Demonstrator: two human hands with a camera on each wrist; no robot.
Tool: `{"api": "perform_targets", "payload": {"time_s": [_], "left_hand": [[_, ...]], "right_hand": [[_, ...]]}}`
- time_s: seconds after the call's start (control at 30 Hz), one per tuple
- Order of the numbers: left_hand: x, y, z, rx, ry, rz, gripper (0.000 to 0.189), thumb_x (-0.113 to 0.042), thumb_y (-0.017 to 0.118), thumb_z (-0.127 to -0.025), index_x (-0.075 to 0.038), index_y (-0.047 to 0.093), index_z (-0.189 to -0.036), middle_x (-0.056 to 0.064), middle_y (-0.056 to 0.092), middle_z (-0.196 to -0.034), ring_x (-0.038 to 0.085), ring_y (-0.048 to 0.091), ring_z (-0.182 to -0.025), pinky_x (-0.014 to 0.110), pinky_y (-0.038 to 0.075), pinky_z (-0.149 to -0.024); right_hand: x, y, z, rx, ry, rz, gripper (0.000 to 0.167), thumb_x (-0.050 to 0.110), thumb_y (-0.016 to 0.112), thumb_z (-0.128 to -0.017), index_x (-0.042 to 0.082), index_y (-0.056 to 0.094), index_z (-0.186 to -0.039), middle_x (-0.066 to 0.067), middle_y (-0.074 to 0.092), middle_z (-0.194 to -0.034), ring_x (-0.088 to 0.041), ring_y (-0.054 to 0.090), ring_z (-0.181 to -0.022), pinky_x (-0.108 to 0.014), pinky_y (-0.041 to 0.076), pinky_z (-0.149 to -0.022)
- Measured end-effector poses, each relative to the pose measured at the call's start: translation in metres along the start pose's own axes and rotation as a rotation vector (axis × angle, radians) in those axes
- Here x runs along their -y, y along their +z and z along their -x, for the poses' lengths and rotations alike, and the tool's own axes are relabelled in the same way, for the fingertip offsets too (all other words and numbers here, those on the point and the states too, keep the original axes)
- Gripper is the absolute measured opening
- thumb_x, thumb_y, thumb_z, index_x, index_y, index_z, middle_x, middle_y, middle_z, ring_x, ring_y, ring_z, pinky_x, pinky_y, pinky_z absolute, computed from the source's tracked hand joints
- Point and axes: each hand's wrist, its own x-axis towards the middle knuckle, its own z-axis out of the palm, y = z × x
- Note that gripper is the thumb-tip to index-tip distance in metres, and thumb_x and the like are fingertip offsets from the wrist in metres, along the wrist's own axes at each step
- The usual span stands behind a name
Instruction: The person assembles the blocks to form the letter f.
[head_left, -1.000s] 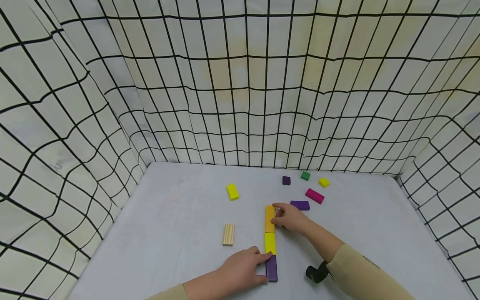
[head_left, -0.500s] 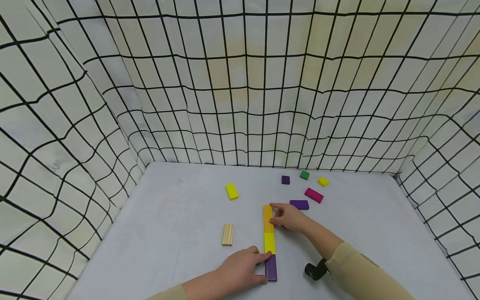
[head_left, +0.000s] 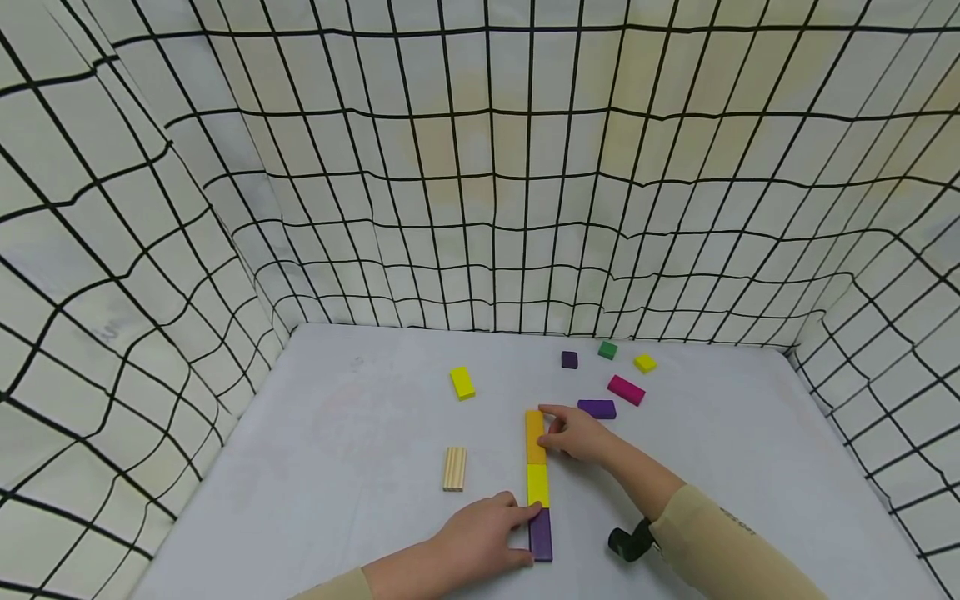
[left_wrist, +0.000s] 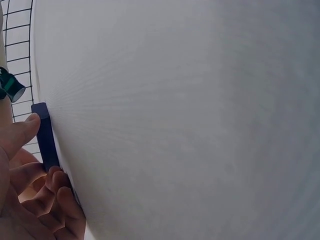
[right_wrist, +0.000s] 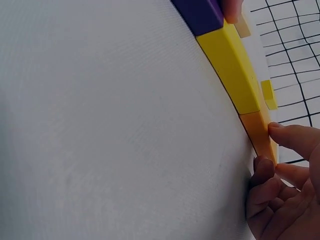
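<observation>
Three blocks lie end to end in a straight line on the white table [head_left: 352, 467]: purple [head_left: 541, 540] nearest, then yellow [head_left: 537, 486], with orange [head_left: 535, 429] farthest. My left hand [head_left: 480, 537] holds the purple block between thumb and index finger, the thumb low by its near end. In the left wrist view that purple block [left_wrist: 46, 137] spans from thumb to fingers. My right hand [head_left: 579, 435] pinches the orange block, index finger by its far end and thumb on the right side. The right wrist view shows thumb and finger against the orange block [right_wrist: 256, 127].
Left of the row sit a striped wooden block [head_left: 454, 469] and a yellow block [head_left: 462, 383]. Beyond the right hand lie a purple block [head_left: 597, 409], a magenta block [head_left: 626, 390] and several small cubes. Black netting [head_left: 495, 208] surrounds the table. A black cylindrical piece [head_left: 628, 543] is by the right sleeve.
The whole scene shifts very slightly left in the head view. Both hands keep the same hold, and the row of blocks looks the same.
</observation>
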Motion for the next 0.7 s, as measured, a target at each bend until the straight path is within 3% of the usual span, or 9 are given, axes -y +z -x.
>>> {"api": "perform_targets", "payload": {"time_s": [0.7], "left_hand": [[0.0018, 0.0021, -0.001, -0.007, 0.002, 0.006, 0.061, -0.047, 0.079, -0.081, -0.03, 0.061, -0.137, -0.011, 0.058, -0.098, 0.002, 0.048, -0.075, 0.021, 0.046, -0.069]], "right_hand": [[-0.007, 0.0018, 0.0013, -0.015, -0.044, -0.026, 0.061, 0.025, 0.076, -0.088, 0.017, 0.052, -0.144, -0.003, 0.057, -0.087, -0.018, 0.052, -0.068, -0.028, 0.047, -0.062]]}}
